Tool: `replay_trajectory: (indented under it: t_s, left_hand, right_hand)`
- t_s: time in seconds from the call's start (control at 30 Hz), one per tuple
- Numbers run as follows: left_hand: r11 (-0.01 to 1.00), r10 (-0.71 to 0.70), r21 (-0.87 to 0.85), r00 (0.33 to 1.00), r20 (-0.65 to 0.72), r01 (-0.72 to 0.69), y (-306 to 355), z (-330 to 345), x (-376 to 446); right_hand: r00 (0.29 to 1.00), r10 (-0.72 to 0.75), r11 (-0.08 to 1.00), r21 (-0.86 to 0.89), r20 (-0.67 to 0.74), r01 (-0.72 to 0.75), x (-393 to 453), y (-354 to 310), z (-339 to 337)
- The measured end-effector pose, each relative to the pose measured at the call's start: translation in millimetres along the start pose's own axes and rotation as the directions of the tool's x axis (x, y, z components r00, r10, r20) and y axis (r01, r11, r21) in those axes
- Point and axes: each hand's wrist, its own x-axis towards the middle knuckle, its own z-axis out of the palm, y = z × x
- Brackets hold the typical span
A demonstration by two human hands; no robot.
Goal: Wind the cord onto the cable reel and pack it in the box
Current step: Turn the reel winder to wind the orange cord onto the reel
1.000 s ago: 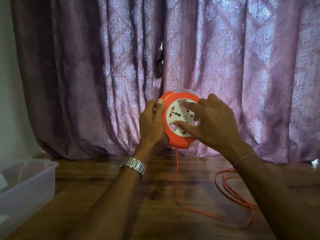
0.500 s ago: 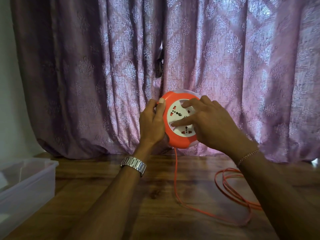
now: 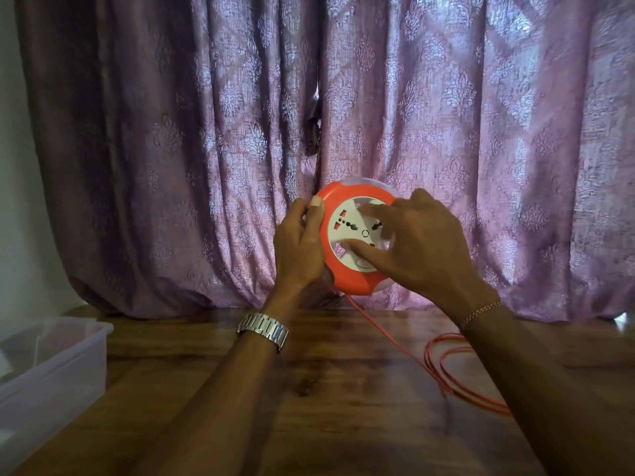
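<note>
A round orange cable reel (image 3: 347,273) with a white socket face is held upright above the wooden table, its face toward me. My left hand (image 3: 300,247) grips its left rim, thumb on the front edge. My right hand (image 3: 417,249) lies over the right half of the white face, fingers and thumb pressed on it and blurred. An orange cord (image 3: 385,333) hangs from the reel's bottom and runs right across the table into loose loops (image 3: 446,365), partly hidden behind my right forearm.
A clear plastic box (image 3: 51,369) stands open at the table's left edge. A purple patterned curtain (image 3: 206,149) hangs right behind the reel, down to the wooden table (image 3: 326,407). A white wall shows at far left.
My right hand has been shifting around the white face, fingers moving up, then back down. The cord on the table has drawn in: its far loop is shorter. The left hand stays put.
</note>
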Motion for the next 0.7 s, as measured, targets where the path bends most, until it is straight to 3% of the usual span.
replay_trajectory:
  t_s: [0.1, 0.23, 0.33, 0.53, 0.7]
  left_hand:
    - [1.0, 0.001, -0.009, 1.0, -0.016, -0.001, 0, -1, 0]
    - [1.0, -0.013, -0.01, 1.0, -0.028, 0.012, 1, -2, 1]
    - [1.0, 0.001, -0.002, 1.0, -0.029, -0.001, -2, -2, 2]
    - [1.0, 0.01, -0.001, 1.0, -0.016, -0.01, -4, -1, 2]
    - [1.0, 0.011, 0.01, 1.0, -0.015, -0.011, -5, 1, 2]
  right_hand:
    - [0.986, -0.164, 0.981, 0.108, 0.034, 0.159, 2, 6, -3]
    - [0.925, -0.307, 0.948, 0.163, 0.225, 0.275, 3, 9, -5]
    - [0.908, -0.291, 0.957, 0.094, 0.302, 0.275, 4, 3, -5]
    - [0.952, -0.206, 0.978, 0.042, 0.224, 0.202, 2, 2, -7]
    - [0.994, -0.051, 0.998, 0.045, 0.095, 0.047, -3, -2, -7]
